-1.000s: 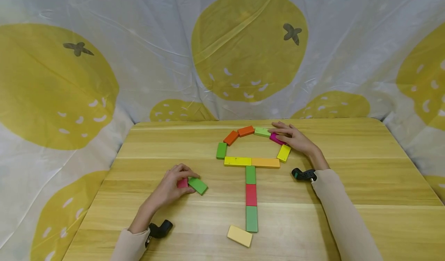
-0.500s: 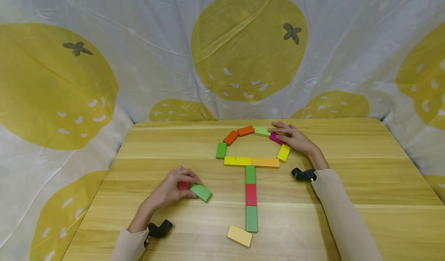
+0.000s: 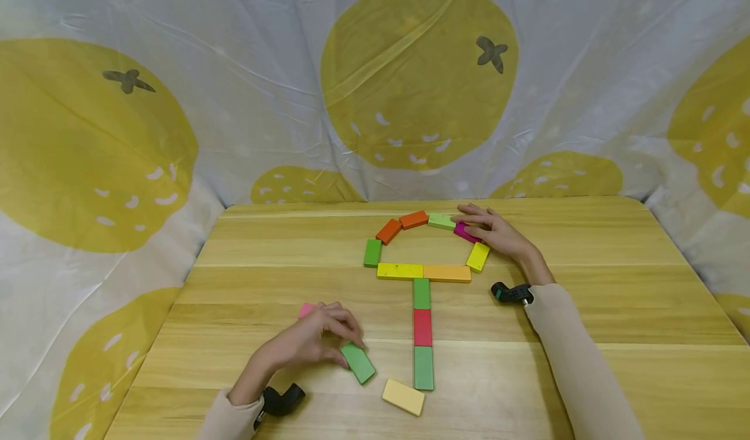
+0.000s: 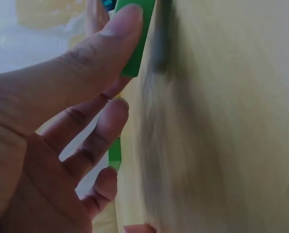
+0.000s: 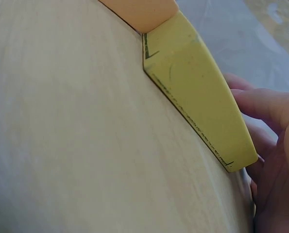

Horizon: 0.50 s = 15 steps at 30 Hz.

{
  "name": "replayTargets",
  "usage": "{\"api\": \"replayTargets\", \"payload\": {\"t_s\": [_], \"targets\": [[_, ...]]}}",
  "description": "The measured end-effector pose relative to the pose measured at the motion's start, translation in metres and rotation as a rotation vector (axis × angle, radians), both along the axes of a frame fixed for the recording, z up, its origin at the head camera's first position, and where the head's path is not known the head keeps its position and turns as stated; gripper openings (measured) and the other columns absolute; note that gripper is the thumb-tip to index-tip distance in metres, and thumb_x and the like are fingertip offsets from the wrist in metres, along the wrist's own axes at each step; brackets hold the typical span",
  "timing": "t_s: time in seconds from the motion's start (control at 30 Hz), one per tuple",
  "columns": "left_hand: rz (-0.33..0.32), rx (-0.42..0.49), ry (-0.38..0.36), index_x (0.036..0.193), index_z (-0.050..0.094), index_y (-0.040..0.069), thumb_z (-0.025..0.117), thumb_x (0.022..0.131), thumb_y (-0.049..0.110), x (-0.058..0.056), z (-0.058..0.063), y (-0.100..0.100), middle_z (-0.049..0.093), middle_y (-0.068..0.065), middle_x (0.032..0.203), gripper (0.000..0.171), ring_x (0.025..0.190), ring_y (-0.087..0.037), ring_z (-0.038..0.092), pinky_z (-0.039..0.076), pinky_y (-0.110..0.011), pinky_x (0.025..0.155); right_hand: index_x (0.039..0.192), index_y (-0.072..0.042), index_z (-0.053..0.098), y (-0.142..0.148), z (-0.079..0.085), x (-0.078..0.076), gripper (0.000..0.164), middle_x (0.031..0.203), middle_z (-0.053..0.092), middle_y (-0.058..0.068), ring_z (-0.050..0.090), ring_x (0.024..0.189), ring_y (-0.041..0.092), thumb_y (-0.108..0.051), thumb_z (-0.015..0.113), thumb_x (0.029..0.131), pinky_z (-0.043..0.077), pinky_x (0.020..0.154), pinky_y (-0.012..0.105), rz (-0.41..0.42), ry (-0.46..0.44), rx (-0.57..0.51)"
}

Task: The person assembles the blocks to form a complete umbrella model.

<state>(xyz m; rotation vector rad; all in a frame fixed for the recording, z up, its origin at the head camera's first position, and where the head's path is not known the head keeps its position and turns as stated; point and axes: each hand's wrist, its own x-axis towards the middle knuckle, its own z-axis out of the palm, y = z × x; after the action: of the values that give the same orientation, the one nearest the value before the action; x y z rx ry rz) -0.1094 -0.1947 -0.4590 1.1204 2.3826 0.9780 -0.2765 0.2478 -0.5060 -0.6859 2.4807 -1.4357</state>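
My left hand pinches a green block between thumb and fingers, to the left of a column of blocks. In the left wrist view the thumb lies along the face of that green block. A pink block shows partly behind the left hand. Over at the far right of an arch, my right hand has its fingers extended, resting on a magenta block that they partly cover. Just below the right fingers sits a yellow block.
The arch continues through a light green block, orange-red blocks and a green block. Under it runs a row with a yellow block and an orange block. A cream block lies by the column's foot.
My left hand has moved right and toward the near edge with the green block, which has turned. The pink block stays behind. My right hand has kept its place.
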Motion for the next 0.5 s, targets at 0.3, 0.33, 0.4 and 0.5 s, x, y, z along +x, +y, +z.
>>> {"api": "replayTargets", "payload": {"t_s": [0.3, 0.33, 0.4, 0.5], "targets": [[-0.056, 0.024, -0.069, 0.108, 0.082, 0.019, 0.088, 0.080, 0.018, 0.002, -0.006, 0.009, 0.072, 0.006, 0.112, 0.029, 0.105, -0.004, 0.059, 0.050, -0.026, 0.096, 0.144, -0.004, 0.060, -0.001, 0.001, 0.000, 0.038, 0.169, 0.029, 0.019, 0.007, 0.162, 0.038, -0.010, 0.054, 0.108, -0.012, 0.129, 0.057, -0.001, -0.008, 0.000], [-0.061, 0.030, -0.072, 0.108, 0.082, 0.019, 0.088, 0.080, 0.018, 0.002, -0.007, 0.010, 0.072, 0.005, 0.112, 0.028, 0.105, -0.004, 0.059, 0.051, -0.026, 0.095, 0.144, -0.004, 0.060, -0.001, 0.001, 0.000, 0.038, 0.169, 0.029, 0.019, 0.007, 0.162, 0.038, -0.011, 0.054, 0.108, -0.012, 0.129, 0.057, -0.002, -0.007, 0.003], [-0.066, 0.043, -0.086, 0.108, 0.082, 0.019, 0.088, 0.080, 0.017, 0.002, -0.008, 0.012, 0.071, 0.005, 0.112, 0.028, 0.105, -0.004, 0.059, 0.052, -0.025, 0.095, 0.144, -0.004, 0.060, -0.001, 0.001, 0.000, 0.038, 0.169, 0.030, 0.019, 0.006, 0.162, 0.038, -0.011, 0.054, 0.108, -0.012, 0.129, 0.057, -0.004, -0.007, 0.005], [-0.063, 0.059, -0.112, 0.107, 0.082, 0.019, 0.088, 0.080, 0.016, 0.002, -0.009, 0.013, 0.071, 0.005, 0.112, 0.028, 0.105, -0.003, 0.059, 0.053, -0.025, 0.095, 0.144, -0.004, 0.060, -0.001, 0.001, 0.000, 0.038, 0.169, 0.030, 0.020, 0.007, 0.162, 0.038, -0.011, 0.054, 0.108, -0.012, 0.129, 0.057, -0.003, -0.005, 0.005]]}}
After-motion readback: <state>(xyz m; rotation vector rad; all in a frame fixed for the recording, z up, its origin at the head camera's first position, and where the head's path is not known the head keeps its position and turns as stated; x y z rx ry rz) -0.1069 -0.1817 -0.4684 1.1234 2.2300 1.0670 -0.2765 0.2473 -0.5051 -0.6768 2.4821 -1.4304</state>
